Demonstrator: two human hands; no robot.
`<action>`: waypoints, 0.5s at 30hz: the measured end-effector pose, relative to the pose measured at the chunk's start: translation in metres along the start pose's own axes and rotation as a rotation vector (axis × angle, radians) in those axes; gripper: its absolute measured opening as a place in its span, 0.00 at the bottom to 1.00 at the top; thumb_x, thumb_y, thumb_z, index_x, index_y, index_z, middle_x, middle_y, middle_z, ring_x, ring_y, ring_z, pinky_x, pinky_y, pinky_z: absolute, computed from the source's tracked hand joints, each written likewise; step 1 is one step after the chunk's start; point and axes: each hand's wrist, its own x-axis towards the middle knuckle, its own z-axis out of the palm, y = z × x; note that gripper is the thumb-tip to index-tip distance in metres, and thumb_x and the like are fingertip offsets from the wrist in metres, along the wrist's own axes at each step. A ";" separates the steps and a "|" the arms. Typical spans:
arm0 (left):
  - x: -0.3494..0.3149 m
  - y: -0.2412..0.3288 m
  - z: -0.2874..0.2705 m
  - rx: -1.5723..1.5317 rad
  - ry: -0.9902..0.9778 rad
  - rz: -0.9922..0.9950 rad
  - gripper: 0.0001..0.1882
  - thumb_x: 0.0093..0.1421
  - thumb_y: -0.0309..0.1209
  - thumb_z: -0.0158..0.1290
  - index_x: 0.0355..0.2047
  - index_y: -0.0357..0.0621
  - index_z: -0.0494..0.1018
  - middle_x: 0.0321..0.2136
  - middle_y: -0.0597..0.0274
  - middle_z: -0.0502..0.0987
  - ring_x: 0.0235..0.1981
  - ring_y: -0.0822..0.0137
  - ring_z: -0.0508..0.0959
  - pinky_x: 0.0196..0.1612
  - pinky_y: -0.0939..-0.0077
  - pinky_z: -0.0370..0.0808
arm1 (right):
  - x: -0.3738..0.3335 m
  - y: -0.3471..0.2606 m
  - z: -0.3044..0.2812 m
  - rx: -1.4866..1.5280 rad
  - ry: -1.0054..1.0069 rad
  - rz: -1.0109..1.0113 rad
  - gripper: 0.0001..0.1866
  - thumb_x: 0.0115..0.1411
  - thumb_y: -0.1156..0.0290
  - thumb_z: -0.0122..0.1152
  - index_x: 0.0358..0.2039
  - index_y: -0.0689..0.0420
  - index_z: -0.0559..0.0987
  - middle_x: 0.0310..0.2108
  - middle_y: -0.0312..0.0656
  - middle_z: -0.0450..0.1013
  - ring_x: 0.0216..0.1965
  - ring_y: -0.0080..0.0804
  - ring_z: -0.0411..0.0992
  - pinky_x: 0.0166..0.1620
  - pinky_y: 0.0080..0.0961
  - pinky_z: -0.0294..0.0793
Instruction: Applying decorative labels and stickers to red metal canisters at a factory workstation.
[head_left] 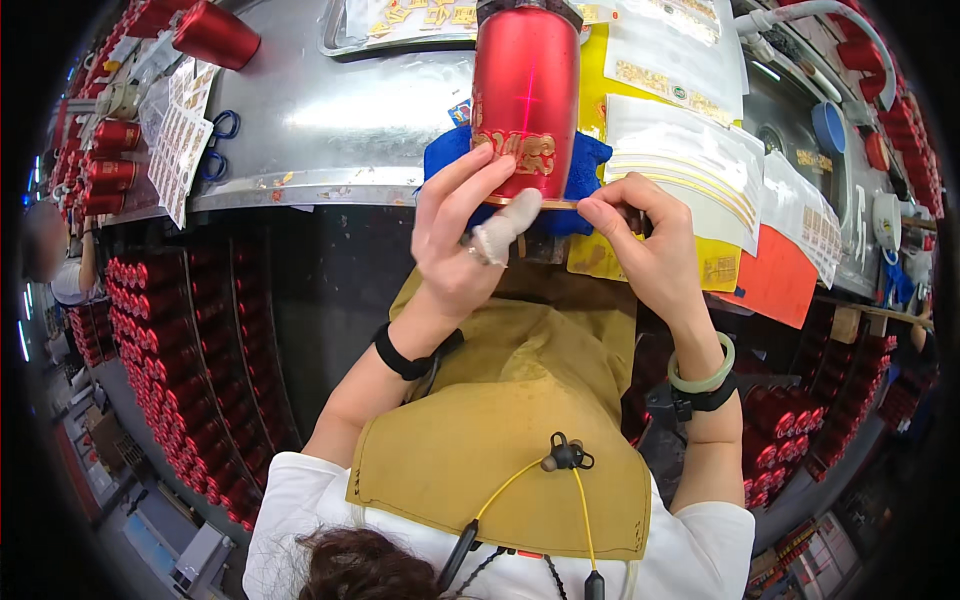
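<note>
A shiny red metal canister [525, 90] with raised gold decoration lies on its side on a bundled blue cloth [590, 165], its near end toward me. My left hand [465, 220] steadies that end, fingers resting on the red surface. Its thumb wears a white finger cover [508, 228] and presses at the near rim. Along this rim runs a thin gold strip [560, 204], sticking out to the right. Between thumb and index finger, my right hand [650, 235] pinches the strip's free end.
White sheets with gold strips [680, 190] lie on yellow backing [600, 258] at right, beside a red-orange sheet [775, 275]. Blue scissors [220, 145] and a decal sheet [180, 155] lie left. A metal tray [345, 45] is behind. Red canisters [160, 340] fill racks below.
</note>
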 end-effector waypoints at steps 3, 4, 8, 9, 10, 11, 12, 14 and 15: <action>-0.013 -0.002 0.003 -0.194 0.132 -0.343 0.14 0.51 0.15 0.67 0.38 0.41 0.84 0.43 0.54 0.83 0.48 0.50 0.82 0.48 0.63 0.82 | 0.001 -0.002 0.004 0.011 0.001 -0.004 0.09 0.60 0.71 0.71 0.32 0.64 0.83 0.23 0.38 0.72 0.25 0.23 0.66 0.31 0.23 0.66; -0.018 -0.005 0.003 -0.247 0.136 -0.356 0.14 0.51 0.15 0.67 0.38 0.40 0.84 0.45 0.54 0.82 0.48 0.51 0.82 0.47 0.64 0.82 | 0.002 -0.005 0.006 0.023 -0.006 -0.009 0.09 0.60 0.71 0.71 0.31 0.64 0.83 0.23 0.38 0.72 0.25 0.23 0.66 0.31 0.23 0.67; -0.013 -0.002 0.000 0.040 0.109 -0.115 0.14 0.52 0.17 0.68 0.39 0.41 0.84 0.50 0.55 0.80 0.50 0.52 0.80 0.50 0.62 0.80 | 0.002 -0.008 0.005 0.012 -0.019 -0.011 0.09 0.60 0.70 0.71 0.31 0.64 0.83 0.23 0.38 0.72 0.25 0.23 0.65 0.31 0.23 0.67; -0.008 0.002 -0.001 0.040 0.109 -0.115 0.14 0.52 0.17 0.68 0.39 0.41 0.84 0.50 0.55 0.80 0.50 0.52 0.80 0.50 0.62 0.80 | 0.002 -0.007 0.005 0.012 -0.019 -0.011 0.09 0.60 0.70 0.71 0.31 0.64 0.83 0.23 0.38 0.72 0.25 0.23 0.65 0.31 0.23 0.67; -0.004 0.009 -0.003 0.092 0.066 -0.098 0.13 0.52 0.17 0.68 0.38 0.42 0.84 0.50 0.56 0.80 0.51 0.52 0.80 0.51 0.62 0.80 | 0.002 -0.006 0.004 0.012 -0.014 -0.015 0.09 0.60 0.70 0.71 0.31 0.64 0.83 0.23 0.38 0.72 0.25 0.23 0.65 0.31 0.23 0.66; 0.001 0.013 -0.004 0.143 0.023 -0.081 0.13 0.52 0.18 0.68 0.38 0.43 0.84 0.50 0.57 0.80 0.51 0.52 0.79 0.52 0.62 0.79 | 0.001 -0.006 0.004 0.011 -0.008 -0.020 0.09 0.60 0.70 0.71 0.31 0.64 0.82 0.23 0.38 0.72 0.25 0.23 0.65 0.31 0.23 0.66; 0.007 0.010 -0.004 0.016 -0.032 -0.099 0.14 0.51 0.18 0.68 0.38 0.44 0.85 0.50 0.59 0.80 0.50 0.52 0.81 0.50 0.64 0.80 | 0.001 -0.006 0.004 0.012 -0.006 -0.020 0.09 0.60 0.70 0.71 0.31 0.64 0.82 0.23 0.38 0.72 0.25 0.23 0.65 0.31 0.23 0.66; 0.001 0.005 -0.003 -0.029 0.000 -0.145 0.14 0.51 0.17 0.68 0.38 0.43 0.84 0.49 0.58 0.80 0.50 0.51 0.81 0.48 0.65 0.81 | 0.002 -0.005 0.004 0.016 -0.010 0.000 0.09 0.60 0.71 0.71 0.31 0.64 0.82 0.23 0.38 0.72 0.25 0.23 0.65 0.31 0.24 0.66; -0.004 0.003 -0.002 -0.073 0.031 -0.193 0.13 0.51 0.16 0.68 0.38 0.42 0.84 0.49 0.57 0.80 0.49 0.51 0.82 0.47 0.65 0.82 | 0.002 -0.006 0.004 0.017 -0.008 0.002 0.09 0.60 0.71 0.71 0.31 0.64 0.82 0.23 0.38 0.72 0.25 0.23 0.65 0.31 0.24 0.66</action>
